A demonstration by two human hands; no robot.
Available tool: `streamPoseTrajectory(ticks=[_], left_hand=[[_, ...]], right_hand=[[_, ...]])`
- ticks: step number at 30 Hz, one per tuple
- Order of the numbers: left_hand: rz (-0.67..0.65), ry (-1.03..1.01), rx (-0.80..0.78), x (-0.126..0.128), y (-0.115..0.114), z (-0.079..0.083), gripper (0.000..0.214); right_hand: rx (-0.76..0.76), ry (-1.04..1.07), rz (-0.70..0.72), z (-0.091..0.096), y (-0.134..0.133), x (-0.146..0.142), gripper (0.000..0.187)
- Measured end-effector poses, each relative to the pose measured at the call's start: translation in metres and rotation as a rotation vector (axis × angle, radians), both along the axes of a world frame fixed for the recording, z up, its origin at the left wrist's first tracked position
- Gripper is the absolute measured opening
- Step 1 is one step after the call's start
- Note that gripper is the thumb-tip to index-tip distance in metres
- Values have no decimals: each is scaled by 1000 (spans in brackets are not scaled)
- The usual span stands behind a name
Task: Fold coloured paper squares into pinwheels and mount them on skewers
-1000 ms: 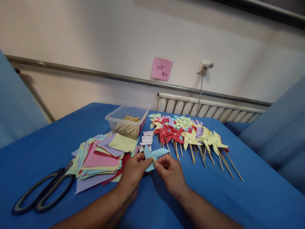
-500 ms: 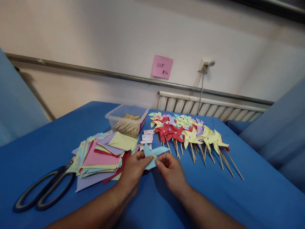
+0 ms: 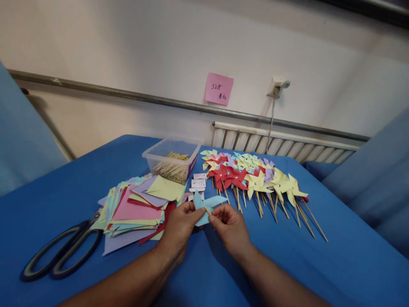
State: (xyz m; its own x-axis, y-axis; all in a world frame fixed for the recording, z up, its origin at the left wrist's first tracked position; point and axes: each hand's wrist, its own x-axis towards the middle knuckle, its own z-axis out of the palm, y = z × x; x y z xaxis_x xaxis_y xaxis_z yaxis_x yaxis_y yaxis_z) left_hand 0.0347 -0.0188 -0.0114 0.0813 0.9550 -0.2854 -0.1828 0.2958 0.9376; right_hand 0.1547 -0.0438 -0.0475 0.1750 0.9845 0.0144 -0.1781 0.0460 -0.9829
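The left hand point(image 3: 179, 221) is clamped on a pale blue pinwheel point(image 3: 198, 202), thumb over its middle; the right hand point(image 3: 231, 226) pinches the end of a short stick point(image 3: 208, 210) there. The hands are close together, holding the pinwheel above the blue table point(image 3: 319, 273). Left of them lie scissors point(image 3: 84, 228), then a messy paper stack point(image 3: 137, 211). Beyond the pinwheel stand small boxes point(image 3: 198, 183); to the right, finished pinwheels point(image 3: 236, 178) lie in rows. Farther back sits a tub point(image 3: 192, 164) of sticks, then a radiator point(image 3: 249, 138), a rail point(image 3: 179, 104) and a pink note point(image 3: 219, 88) on the wall.
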Motion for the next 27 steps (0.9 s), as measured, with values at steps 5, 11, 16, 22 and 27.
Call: streamPoseTrajectory(ticks=[5, 11, 16, 22, 27], left_hand=[[-23, 25, 21, -1, 1, -3, 22], [-22, 42, 36, -2, 1, -4, 22], [-17, 6, 37, -1, 1, -5, 24], [-5, 16, 64, -1, 1, -4, 24], [-15, 104, 134, -4, 5, -7, 25]], right_hand=[[6, -6, -23, 4, -2, -1, 20], [7, -16, -25, 6, -3, -2, 19], [-14, -1, -12, 7, -2, -2, 20], [-46, -23, -16, 7, -2, 0, 23], [-54, -25, -18, 6, -1, 0, 25]])
